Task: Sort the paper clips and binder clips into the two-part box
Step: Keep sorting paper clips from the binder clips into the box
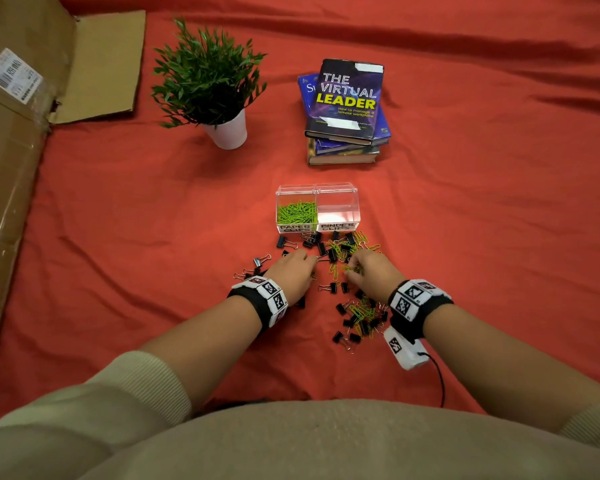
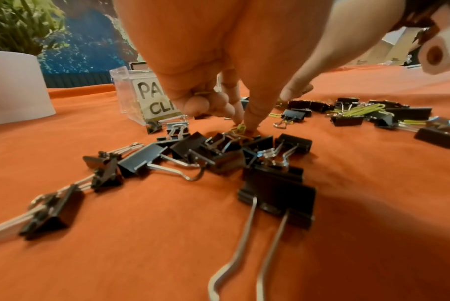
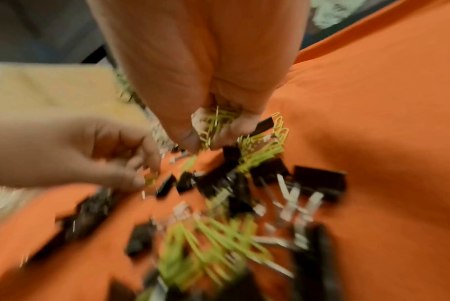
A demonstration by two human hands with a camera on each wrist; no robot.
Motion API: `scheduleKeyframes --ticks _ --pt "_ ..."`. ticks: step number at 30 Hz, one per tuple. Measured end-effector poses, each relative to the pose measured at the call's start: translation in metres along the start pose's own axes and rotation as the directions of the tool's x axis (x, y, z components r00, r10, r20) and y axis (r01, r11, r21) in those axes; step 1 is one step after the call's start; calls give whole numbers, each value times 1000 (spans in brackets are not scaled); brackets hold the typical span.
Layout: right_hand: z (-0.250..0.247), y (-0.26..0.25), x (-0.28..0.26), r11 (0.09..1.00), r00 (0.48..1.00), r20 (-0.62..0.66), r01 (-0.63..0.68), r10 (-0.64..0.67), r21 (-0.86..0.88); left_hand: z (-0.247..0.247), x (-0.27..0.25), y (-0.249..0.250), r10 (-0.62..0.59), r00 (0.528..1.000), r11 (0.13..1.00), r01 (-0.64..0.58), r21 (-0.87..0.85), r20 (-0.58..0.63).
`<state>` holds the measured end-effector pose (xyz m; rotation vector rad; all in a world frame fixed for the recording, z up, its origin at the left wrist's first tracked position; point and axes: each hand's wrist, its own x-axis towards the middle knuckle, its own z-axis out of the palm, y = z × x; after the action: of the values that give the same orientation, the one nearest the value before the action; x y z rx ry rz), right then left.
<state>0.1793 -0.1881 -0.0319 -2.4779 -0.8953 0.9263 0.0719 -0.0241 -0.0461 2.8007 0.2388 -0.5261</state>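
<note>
A clear two-part box (image 1: pixel 336 188) stands on the red cloth; its left part, labelled paper clips, holds green paper clips (image 1: pixel 296 212), and its right part, labelled binder clips, looks empty. In front of it black binder clips (image 1: pixel 349 311) and green paper clips (image 1: pixel 359 310) lie mixed and scattered. My left hand (image 1: pixel 311 264) reaches down among binder clips (image 2: pixel 219 154) and pinches a green paper clip (image 2: pixel 240 128) against the cloth with its fingertips (image 2: pixel 249 122). My right hand (image 3: pixel 213 130) is curled round a bunch of green paper clips (image 3: pixel 214 122), just above the pile.
A potted plant (image 1: pixel 215 88) in a white pot and a stack of books (image 1: pixel 347 112) stand beyond the box. A large cardboard box (image 1: pixel 21 140) lies along the left side. The red cloth (image 1: pixel 499 202) is wrinkled.
</note>
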Motion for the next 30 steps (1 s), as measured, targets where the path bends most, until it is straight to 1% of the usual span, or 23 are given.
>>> scheduleKeyframes --ticks 1,2,3,5,9,12,14,15,16,18,19,20,21,23,25,27,29,30 --pt "-3 0 1 988 998 20 -64 62 138 0 1 1 9 1000 1000 -9 19 7" --pt "-7 0 1 956 994 41 -111 104 273 0 2 1 17 1000 999 -17 42 14" --pt "-11 2 2 912 989 61 -147 133 383 0 3 1 24 999 997 -25 66 23" --pt "-20 3 0 821 983 104 -183 150 541 1 4 4 35 998 991 -40 126 47" --pt "-31 6 -4 588 968 223 -246 113 771 4 5 9 36 998 965 -50 258 58" --pt "-34 8 -5 434 955 291 -288 61 854 3 8 11 15 995 964 -40 262 94" --pt "-35 11 -5 334 948 317 -309 30 891 -1 8 13 5 993 974 -32 225 120" --pt "-35 12 -5 275 945 325 -320 29 907 -3 8 14 3 992 984 -26 175 130" --pt "-35 14 -5 224 943 330 -329 35 918 -7 7 14 -1 991 996 -11 90 135" --pt "-35 16 -4 153 943 329 -333 50 931 -12 4 12 -18 993 986 37 -163 118" --pt "-36 16 -4 138 944 324 -329 54 934 -12 3 9 -28 995 954 55 -293 95" --pt "-36 18 -3 147 945 321 -326 57 934 -13 3 7 -45 997 912 68 -405 67" --pt "-37 19 -3 176 946 320 -325 59 929 -14 4 6 -69 997 865 81 -496 41" --pt "-39 21 -2 267 945 318 -325 70 907 -20 7 6 -122 992 778 116 -617 32" --pt "-41 22 -4 336 947 312 -320 78 886 -26 10 8 -166 984 734 168 -659 65" --pt "-44 23 -5 372 951 294 -308 96 876 -27 15 10 -190 975 706 215 -675 112" --pt "-45 27 -5 410 951 278 -310 136 858 -24 20 12 -218 961 650 272 -710 169" --pt "-45 27 -6 467 950 265 -313 167 827 -22 22 15 -235 952 626 301 -719 194"
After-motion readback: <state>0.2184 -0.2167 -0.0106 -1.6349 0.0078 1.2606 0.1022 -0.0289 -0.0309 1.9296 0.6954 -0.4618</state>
